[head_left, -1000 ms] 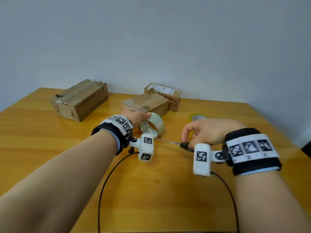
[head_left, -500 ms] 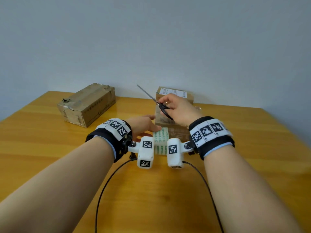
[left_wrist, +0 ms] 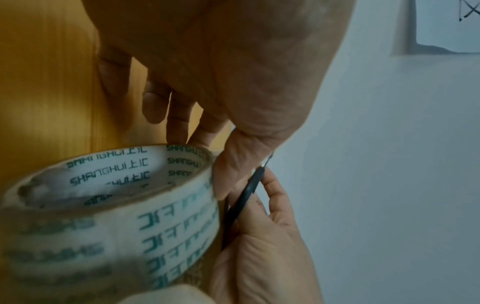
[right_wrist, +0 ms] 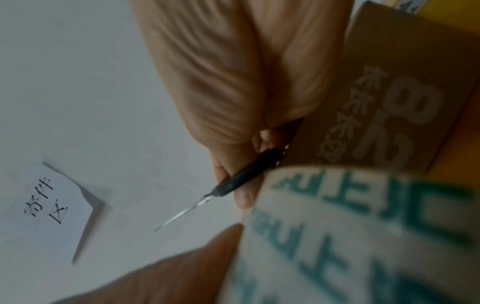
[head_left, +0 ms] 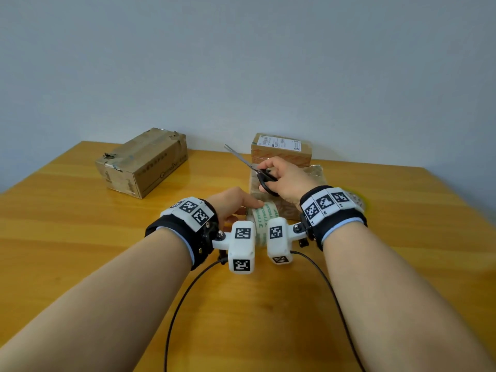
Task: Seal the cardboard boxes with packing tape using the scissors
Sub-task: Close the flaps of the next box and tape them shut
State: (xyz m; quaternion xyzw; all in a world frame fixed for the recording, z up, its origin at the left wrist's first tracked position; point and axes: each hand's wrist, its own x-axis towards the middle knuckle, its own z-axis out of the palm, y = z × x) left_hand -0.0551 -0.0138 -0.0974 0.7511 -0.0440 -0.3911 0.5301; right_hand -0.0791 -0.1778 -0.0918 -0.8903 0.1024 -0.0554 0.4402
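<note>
My left hand (head_left: 239, 208) grips a roll of clear packing tape (head_left: 264, 217) with green print, standing on edge on the table. In the left wrist view the thumb (left_wrist: 233, 164) lies on the tape roll's (left_wrist: 116, 216) outer face and the fingers reach behind it. My right hand (head_left: 271, 178) holds black-handled scissors (head_left: 259, 171) just above a small cardboard box (head_left: 316, 174), blades together and pointing up and left. The scissors (right_wrist: 233, 181) sit close beside the tape roll (right_wrist: 363, 236). Both wrist cameras hide the roll's lower part in the head view.
A larger worn cardboard box (head_left: 142, 163) lies at the back left of the wooden table (head_left: 80, 237). A labelled box (head_left: 281, 149) stands behind the small one. A yellowish tape roll (head_left: 361, 202) peeks from behind my right wrist. Cables trail toward me.
My right hand has lifted the scissors off the table and swung left over the small box, blades now pointing up. My left hand has stayed on the tape roll.
</note>
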